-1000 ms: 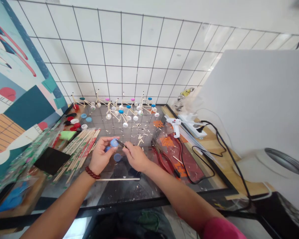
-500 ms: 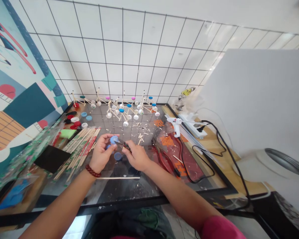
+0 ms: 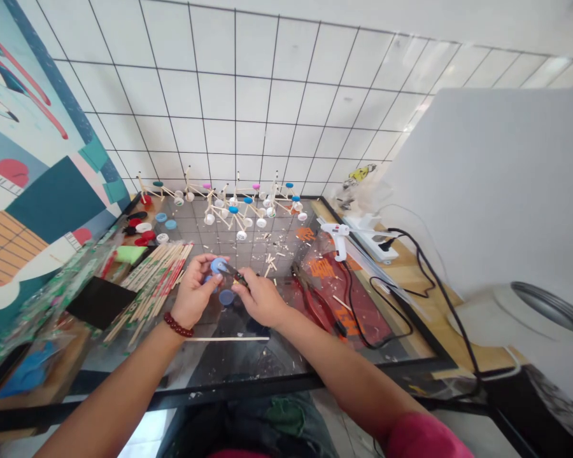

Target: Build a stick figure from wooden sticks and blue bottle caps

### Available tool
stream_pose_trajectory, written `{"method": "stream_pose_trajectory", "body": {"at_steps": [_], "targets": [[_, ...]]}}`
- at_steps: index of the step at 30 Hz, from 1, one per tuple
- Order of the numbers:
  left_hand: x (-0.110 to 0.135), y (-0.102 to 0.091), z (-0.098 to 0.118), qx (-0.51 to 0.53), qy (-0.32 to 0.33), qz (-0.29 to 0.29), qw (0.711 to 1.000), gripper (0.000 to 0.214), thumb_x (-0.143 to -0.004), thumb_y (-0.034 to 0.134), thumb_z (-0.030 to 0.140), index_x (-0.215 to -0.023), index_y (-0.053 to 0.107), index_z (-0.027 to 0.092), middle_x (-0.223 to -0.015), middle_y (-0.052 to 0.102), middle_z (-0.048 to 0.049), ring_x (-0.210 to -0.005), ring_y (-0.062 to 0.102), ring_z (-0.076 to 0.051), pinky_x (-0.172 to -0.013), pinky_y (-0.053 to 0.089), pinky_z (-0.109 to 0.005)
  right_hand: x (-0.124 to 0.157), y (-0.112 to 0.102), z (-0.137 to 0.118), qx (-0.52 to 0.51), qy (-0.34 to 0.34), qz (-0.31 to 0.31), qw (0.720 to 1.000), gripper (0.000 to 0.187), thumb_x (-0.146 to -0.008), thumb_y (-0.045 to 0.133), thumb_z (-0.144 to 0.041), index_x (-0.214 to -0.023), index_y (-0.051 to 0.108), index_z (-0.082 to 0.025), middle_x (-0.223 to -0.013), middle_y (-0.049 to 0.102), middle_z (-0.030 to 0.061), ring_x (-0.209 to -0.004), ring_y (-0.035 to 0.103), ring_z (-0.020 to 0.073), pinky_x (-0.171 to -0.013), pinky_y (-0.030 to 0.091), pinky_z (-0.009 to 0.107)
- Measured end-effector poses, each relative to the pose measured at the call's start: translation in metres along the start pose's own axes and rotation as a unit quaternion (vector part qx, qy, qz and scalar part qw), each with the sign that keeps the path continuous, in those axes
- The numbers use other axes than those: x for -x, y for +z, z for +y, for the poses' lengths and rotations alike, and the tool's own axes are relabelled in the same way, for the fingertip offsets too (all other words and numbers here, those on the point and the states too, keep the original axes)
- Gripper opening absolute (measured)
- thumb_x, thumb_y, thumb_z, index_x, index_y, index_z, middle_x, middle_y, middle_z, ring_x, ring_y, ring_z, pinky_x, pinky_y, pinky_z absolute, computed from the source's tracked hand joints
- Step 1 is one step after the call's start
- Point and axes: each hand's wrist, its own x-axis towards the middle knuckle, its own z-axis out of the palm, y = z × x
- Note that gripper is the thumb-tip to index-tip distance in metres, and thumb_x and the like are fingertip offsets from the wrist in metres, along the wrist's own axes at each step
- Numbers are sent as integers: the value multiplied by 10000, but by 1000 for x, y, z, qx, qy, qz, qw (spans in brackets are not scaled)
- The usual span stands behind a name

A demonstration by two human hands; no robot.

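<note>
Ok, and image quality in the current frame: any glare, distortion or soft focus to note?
All in the head view: bright glare streaks the right side of the tiled wall, whose upright lines fan outward, as with a wide lens; the glossy tabletop mirrors those lines; fine detail is soft on the blue cap in the left hand.

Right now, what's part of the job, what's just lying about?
In the job, it seems:
round blue plastic cap, in the left hand
dark pointed tool, in the right hand

Apparently lying about:
white plastic glue gun
red-handled metal pliers
flat black square
</note>
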Motion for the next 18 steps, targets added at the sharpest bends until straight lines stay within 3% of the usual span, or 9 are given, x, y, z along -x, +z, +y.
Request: {"method": "stream_pose_trajectory", "body": {"at_steps": [4, 10, 14, 18], "targets": [[-1, -1, 0, 30, -4, -14, 999, 532, -719, 992, 393, -1037, 602, 219, -1107, 814, -74, -586, 623, -91, -563, 526, -245, -4, -5, 4, 12, 66, 26, 997, 303, -1120, 510, -372, -1345, 608, -193, -1044, 824, 124, -976, 792, 309, -789, 535, 350], [1, 1, 1, 12, -2, 2, 1000, 527, -707, 995, 380, -1041, 626, 207, -1201, 820, -112, -655, 649, -106, -621, 559, -251, 1, -4, -2, 6, 4, 11, 1000, 335, -1124, 524, -413, -1384, 591, -213, -1016, 834, 85, -930, 797, 278, -788, 529, 328], [3, 2, 3, -12, -1, -3, 1000, 487, -703, 990, 366, -1031, 672, 198, -1209, 830, -123, -760, 691, -145, -661, 573, -255, 2, -3, -7, 16, 2, -13, 1000, 311, -1133, 497, -390, -1361, 593, -201, -1038, 834, 94, -958, 799, 279, -796, 520, 329], [1, 0, 3, -15, -17, 2, 1000, 464, -694, 984, 346, -1062, 753, 182, -1141, 845, -123, -659, 645, -122, -625, 567, -265, 1, -5, -6, 21, -5, -23, 999, 286, -1128, 494, -378, -1341, 584, -210, -1042, 834, 84, -960, 796, 274, -784, 506, 324]]}}
